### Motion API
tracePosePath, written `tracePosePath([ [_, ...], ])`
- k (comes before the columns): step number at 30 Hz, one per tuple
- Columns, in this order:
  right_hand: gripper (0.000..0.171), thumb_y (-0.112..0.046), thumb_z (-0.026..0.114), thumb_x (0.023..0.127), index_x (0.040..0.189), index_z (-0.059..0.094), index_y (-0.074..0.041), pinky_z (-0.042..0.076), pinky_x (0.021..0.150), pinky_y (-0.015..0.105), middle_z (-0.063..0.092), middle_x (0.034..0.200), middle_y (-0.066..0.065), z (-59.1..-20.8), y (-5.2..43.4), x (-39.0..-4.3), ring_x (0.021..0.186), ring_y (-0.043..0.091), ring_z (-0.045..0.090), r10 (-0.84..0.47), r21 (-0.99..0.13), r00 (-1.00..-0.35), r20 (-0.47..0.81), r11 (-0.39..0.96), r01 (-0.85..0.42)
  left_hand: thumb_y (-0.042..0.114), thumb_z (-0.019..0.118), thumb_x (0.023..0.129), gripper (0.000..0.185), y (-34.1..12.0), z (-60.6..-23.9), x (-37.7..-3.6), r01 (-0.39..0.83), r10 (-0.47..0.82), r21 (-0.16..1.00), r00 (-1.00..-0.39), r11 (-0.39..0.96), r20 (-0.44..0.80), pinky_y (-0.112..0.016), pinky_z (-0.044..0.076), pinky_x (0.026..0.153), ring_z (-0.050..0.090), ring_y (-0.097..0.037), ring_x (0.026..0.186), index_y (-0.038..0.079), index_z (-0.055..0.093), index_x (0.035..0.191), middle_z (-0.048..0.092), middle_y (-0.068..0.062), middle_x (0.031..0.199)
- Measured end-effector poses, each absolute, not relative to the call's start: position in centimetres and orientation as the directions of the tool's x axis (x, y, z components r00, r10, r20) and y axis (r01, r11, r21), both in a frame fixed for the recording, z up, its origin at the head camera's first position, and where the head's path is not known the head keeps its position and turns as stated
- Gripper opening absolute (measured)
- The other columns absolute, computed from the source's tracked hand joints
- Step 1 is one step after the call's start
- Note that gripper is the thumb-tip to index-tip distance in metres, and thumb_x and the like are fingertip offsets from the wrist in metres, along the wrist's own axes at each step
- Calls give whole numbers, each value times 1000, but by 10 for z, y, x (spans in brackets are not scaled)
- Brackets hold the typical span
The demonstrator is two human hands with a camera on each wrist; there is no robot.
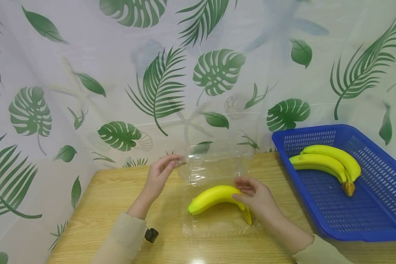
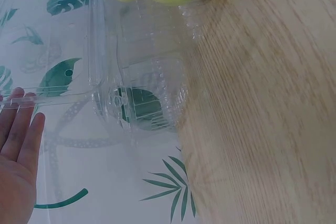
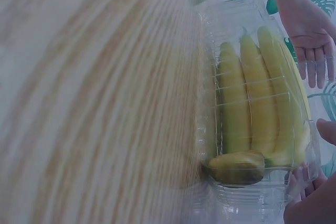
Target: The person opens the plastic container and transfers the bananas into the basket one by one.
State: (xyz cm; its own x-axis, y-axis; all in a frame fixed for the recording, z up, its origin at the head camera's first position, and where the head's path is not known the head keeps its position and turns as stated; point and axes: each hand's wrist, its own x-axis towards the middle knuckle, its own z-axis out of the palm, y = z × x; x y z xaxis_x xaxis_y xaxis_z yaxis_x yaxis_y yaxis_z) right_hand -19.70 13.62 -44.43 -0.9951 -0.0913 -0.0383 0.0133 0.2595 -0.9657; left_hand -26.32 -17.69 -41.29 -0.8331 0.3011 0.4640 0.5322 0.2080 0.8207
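Observation:
A bunch of bananas lies in a clear plastic clamshell box on the table, its brown stem end toward the right. The right wrist view shows several bananas side by side behind the box wall. The box's lid stands raised at the back. My left hand is at the lid's left edge, its fingers straight against the plastic in the left wrist view. My right hand is beside the stem end, fingers relaxed and thumb over the bananas; its palm is hidden from the head view.
To the right stands a blue slotted basket with another bunch of bananas inside. A leaf-patterned sheet hangs behind the wooden table. A small black object is at the left cuff.

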Motion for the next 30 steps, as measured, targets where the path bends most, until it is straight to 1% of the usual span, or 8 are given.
tracePosePath([
  [4, 50, -3, 76, 96, 141, 58, 6, 55, 114, 38, 65, 142, 25, -445, 135, -196, 132, 39, 63, -95, -960, -995, -18, 281, -10, 9, 48, 109, 33, -177, -413, -263, 528, 298, 825, -836, 202, 462, -22, 58, 103, 67, 5, 113, -10, 65, 130, 70, -33, 128],
  [10, 52, -3, 78, 94, 141, 58, 8, 56, 113, 43, 65, 140, 27, -446, 134, -197, 131, 40, 63, -97, -952, -995, 8, 304, -37, 8, 48, 109, 33, -176, -412, -263, 530, 305, 829, -831, 181, 465, -22, 59, 103, 68, 3, 113, -11, 64, 130, 69, -34, 128],
  [18, 51, -4, 79, 94, 140, 59, 7, 57, 112, 43, 65, 140, 27, -446, 133, -196, 130, 40, 65, -92, -942, -996, 2, 334, -33, 7, 48, 108, 33, -176, -412, -262, 531, 306, 830, -829, 170, 468, -19, 58, 102, 68, 6, 112, -13, 64, 130, 69, -35, 128],
  [24, 49, 0, 79, 93, 137, 61, 8, 57, 112, 43, 67, 138, 27, -444, 132, -195, 128, 41, 66, -87, -938, -996, 1, 346, -32, 7, 48, 108, 33, -176, -413, -263, 532, 305, 829, -829, 171, 469, -19, 59, 101, 68, 6, 112, -13, 64, 130, 69, -35, 127],
  [30, 47, 3, 79, 91, 135, 62, 8, 58, 110, 43, 68, 135, 27, -443, 132, -197, 126, 41, 67, -97, -921, -995, 6, 387, -43, 7, 48, 108, 33, -176, -413, -263, 535, 308, 829, -826, 162, 472, -19, 59, 101, 68, 6, 112, -13, 63, 130, 69, -36, 128],
])
